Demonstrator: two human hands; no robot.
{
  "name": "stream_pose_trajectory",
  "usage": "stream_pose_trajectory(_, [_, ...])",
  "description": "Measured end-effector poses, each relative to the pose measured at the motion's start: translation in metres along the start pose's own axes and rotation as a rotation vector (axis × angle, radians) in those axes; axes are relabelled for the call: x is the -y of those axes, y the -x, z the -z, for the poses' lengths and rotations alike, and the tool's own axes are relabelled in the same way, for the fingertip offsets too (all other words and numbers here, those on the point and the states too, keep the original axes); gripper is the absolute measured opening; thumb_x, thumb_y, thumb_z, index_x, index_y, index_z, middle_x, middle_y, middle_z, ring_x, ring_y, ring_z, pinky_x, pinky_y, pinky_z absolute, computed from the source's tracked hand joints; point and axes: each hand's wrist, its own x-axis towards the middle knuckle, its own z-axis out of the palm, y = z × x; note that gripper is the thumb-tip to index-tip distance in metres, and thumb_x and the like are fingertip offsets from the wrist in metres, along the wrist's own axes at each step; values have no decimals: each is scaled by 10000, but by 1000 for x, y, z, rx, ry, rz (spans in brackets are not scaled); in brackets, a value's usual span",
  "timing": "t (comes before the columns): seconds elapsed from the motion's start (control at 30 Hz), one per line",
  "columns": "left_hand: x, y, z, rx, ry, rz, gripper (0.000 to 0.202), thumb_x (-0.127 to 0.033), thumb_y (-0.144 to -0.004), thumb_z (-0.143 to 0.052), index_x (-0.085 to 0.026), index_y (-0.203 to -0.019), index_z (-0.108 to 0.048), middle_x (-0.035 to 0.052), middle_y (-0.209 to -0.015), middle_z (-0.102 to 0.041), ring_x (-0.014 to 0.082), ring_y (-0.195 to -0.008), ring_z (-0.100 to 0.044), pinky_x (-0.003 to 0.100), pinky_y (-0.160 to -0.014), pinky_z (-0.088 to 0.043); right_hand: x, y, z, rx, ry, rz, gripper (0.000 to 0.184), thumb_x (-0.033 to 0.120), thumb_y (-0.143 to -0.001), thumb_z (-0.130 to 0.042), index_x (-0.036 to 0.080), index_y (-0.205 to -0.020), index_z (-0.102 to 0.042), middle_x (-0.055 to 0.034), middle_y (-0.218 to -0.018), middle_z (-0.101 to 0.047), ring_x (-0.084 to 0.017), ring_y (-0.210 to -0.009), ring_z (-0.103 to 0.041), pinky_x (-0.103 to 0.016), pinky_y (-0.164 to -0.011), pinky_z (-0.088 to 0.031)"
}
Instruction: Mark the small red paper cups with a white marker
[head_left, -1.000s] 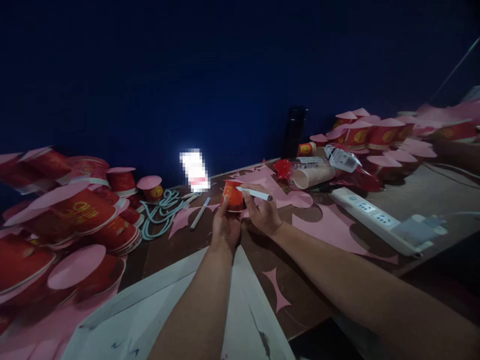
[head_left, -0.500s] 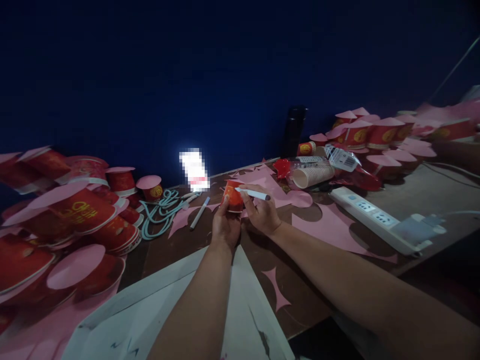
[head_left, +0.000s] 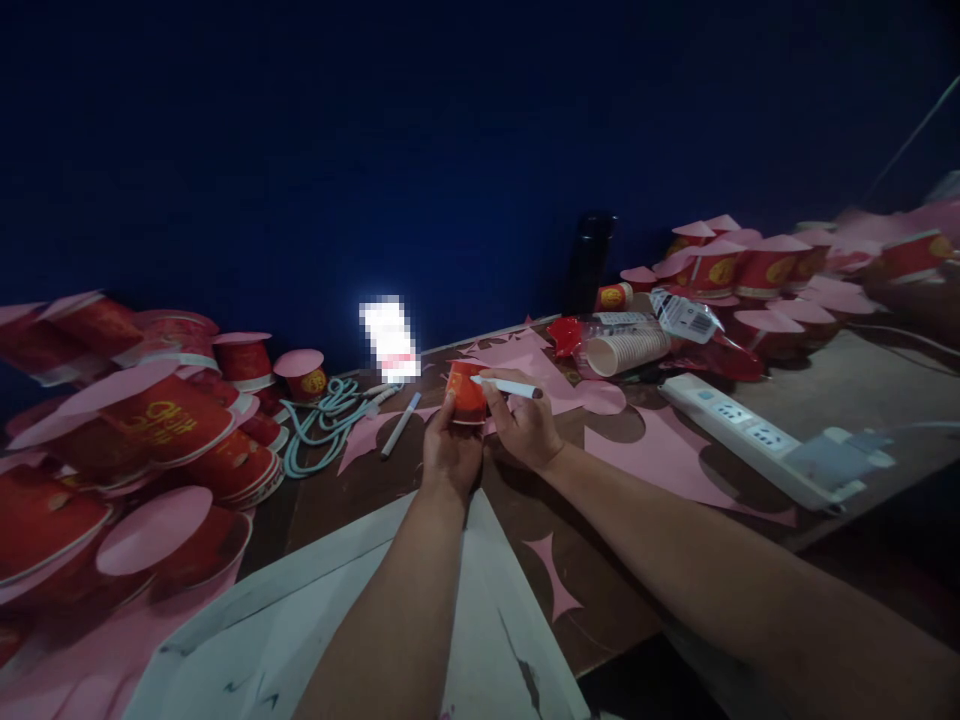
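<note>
My left hand (head_left: 450, 452) grips a small red paper cup (head_left: 466, 394) from its near side, holding it over the brown table (head_left: 390, 495). My right hand (head_left: 525, 427) holds a white pen (head_left: 508, 387) with its tip at the cup's upper right edge. Pink paper (head_left: 664, 455) with round cut-outs lies just to the right of my hands. A second white pen (head_left: 400, 426) lies on the table to the left of the cup.
Red cups capped with pink discs are piled at the left (head_left: 150, 425) and at the far right (head_left: 757, 268). A sleeve of stacked cups (head_left: 630, 348), a white power strip (head_left: 757, 437), a coiled teal cable (head_left: 322, 420) and a dark bottle (head_left: 589, 262) sit around.
Almost nothing differs: my hands keep the cup and the pen in the same place, with only a slight shift of the view.
</note>
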Motion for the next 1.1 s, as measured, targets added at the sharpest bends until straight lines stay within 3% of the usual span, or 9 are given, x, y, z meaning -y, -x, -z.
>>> stream_pose_trajectory(0.87, [-4, -1, 3, -8, 10, 15, 184, -230, -781, -589, -175, -941, -660, 50, -912, -706, 175, -887, -650, 307, -814, -494, 0, -1, 1, 14, -11, -16, 207, 295, -909, -470, 214, -1022, -624, -87, -989, -693, -202, -994, -626, -377, -901, -483])
stream_pose_trajectory(1.1, [-4, 0, 2, -8, 38, 0, 139, -217, -787, -583, -166, -893, -657, 36, -857, -705, 147, -815, -652, 283, -803, -496, 0, 0, 2, 20, 6, 8, 210, 281, -910, -468, 201, -1027, -622, -89, -1027, -685, -205, -1018, -614, -377, -893, -473])
